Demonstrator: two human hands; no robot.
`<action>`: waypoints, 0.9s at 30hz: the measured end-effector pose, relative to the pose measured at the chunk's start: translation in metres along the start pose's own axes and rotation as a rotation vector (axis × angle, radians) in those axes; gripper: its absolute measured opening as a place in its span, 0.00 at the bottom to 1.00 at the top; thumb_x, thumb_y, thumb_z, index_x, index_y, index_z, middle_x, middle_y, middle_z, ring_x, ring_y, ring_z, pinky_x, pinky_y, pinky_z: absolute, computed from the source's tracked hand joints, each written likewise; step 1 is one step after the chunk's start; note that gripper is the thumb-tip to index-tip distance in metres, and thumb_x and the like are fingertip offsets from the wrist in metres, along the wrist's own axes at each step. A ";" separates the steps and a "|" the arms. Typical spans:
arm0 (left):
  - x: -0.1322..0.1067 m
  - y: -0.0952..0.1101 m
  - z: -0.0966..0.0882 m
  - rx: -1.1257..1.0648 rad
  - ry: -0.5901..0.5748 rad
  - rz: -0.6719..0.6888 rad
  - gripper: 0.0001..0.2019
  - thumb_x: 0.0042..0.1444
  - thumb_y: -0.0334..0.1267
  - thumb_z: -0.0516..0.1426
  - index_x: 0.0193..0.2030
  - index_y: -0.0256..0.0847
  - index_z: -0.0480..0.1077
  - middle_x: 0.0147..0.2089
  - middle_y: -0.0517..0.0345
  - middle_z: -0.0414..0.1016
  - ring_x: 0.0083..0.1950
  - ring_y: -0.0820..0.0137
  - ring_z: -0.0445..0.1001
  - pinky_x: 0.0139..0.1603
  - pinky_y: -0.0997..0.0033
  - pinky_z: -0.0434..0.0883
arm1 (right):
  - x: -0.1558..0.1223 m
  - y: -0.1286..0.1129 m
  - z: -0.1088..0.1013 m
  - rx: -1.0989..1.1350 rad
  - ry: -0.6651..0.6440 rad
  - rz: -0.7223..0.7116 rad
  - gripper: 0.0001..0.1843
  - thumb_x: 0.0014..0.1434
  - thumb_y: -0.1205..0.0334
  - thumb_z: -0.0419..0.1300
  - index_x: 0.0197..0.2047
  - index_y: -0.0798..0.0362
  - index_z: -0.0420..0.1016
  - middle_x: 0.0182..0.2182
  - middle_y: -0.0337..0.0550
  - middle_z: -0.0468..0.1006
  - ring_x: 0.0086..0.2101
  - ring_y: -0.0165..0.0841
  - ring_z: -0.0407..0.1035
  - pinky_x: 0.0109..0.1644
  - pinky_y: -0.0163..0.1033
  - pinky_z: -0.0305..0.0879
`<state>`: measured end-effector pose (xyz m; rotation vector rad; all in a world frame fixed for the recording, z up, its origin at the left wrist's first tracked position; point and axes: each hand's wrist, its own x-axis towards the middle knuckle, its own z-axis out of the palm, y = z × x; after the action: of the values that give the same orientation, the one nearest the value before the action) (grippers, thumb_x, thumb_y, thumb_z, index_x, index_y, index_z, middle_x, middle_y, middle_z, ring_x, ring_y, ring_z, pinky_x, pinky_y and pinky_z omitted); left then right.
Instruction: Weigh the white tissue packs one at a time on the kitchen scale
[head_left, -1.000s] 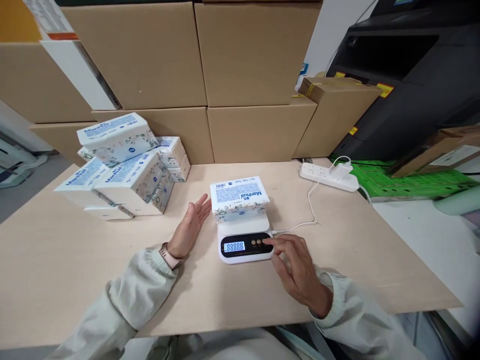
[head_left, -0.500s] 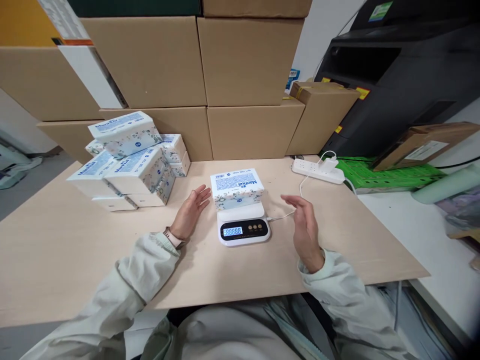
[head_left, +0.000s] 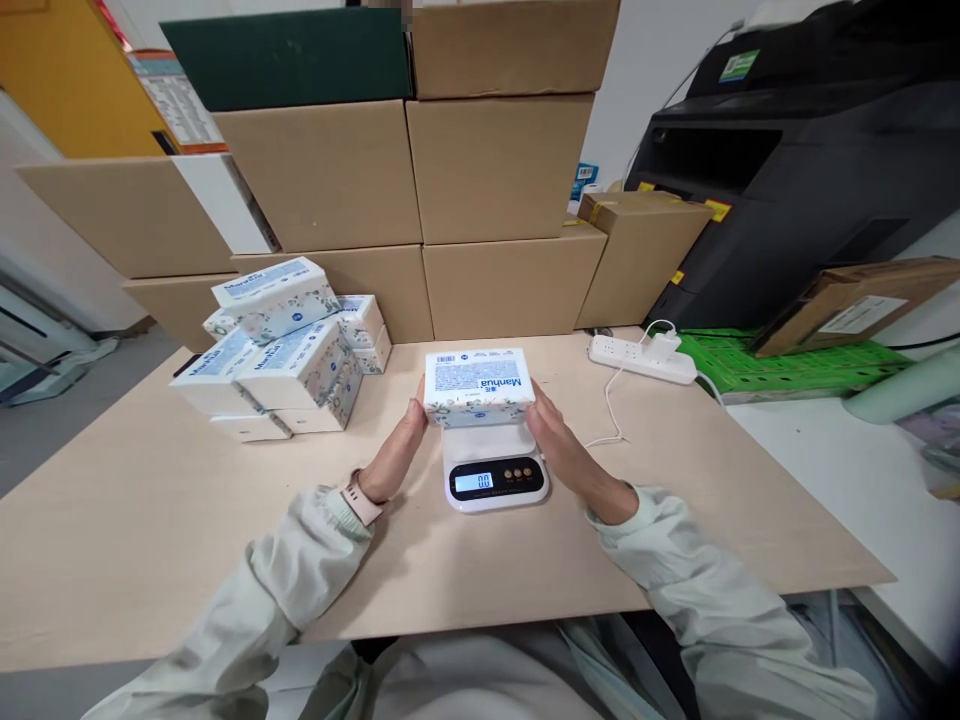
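Note:
A white and blue tissue pack [head_left: 480, 388] is gripped at its two ends between my hands, over the white platform of a small digital scale [head_left: 495, 508]. Whether the pack rests on the platform or hangs just above it, I cannot tell. My left hand [head_left: 396, 450] presses the left end, with a pink watch strap at its wrist. At the right end, my right hand [head_left: 566, 450] has its fingers against the side, partly hidden by the pack. The lit display [head_left: 474, 482] seems to read 0.0.
Several more tissue packs [head_left: 281, 370] are stacked at the left of the wooden table [head_left: 150, 520]. Cardboard boxes [head_left: 510, 290] stand along the back. A white power strip [head_left: 641, 358] lies at the right, near a green crate [head_left: 787, 365] and a black machine [head_left: 810, 180].
Both hands have moved inward from beside the tissue pack and now grip its ends. The pack looks straighter. The display went from a row of eights to what seems 0.0.

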<state>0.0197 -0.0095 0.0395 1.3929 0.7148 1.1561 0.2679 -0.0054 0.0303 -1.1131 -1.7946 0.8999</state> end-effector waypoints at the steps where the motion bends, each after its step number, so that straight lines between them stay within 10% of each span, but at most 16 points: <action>1: 0.000 0.010 0.004 0.011 -0.002 0.023 0.36 0.71 0.64 0.43 0.79 0.49 0.52 0.82 0.64 0.47 0.84 0.61 0.30 0.84 0.58 0.34 | -0.004 -0.009 -0.004 -0.012 0.009 -0.022 0.40 0.69 0.30 0.41 0.78 0.33 0.46 0.78 0.31 0.47 0.78 0.43 0.34 0.81 0.64 0.31; 9: -0.011 0.073 0.031 0.026 0.096 0.102 0.48 0.57 0.73 0.57 0.79 0.52 0.55 0.81 0.66 0.49 0.83 0.53 0.24 0.84 0.53 0.40 | -0.017 -0.055 -0.027 -0.079 0.100 -0.261 0.43 0.68 0.28 0.36 0.80 0.35 0.34 0.79 0.30 0.41 0.78 0.46 0.31 0.82 0.64 0.31; 27: -0.011 0.044 0.010 0.086 -0.018 0.001 0.39 0.67 0.68 0.43 0.79 0.52 0.53 0.81 0.66 0.48 0.84 0.62 0.27 0.84 0.59 0.35 | -0.010 -0.024 -0.017 -0.079 0.012 -0.138 0.42 0.68 0.29 0.36 0.79 0.33 0.37 0.79 0.35 0.47 0.78 0.45 0.34 0.80 0.69 0.31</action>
<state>0.0169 -0.0317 0.0807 1.4735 0.7587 1.1237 0.2781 -0.0202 0.0559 -1.0275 -1.8857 0.7453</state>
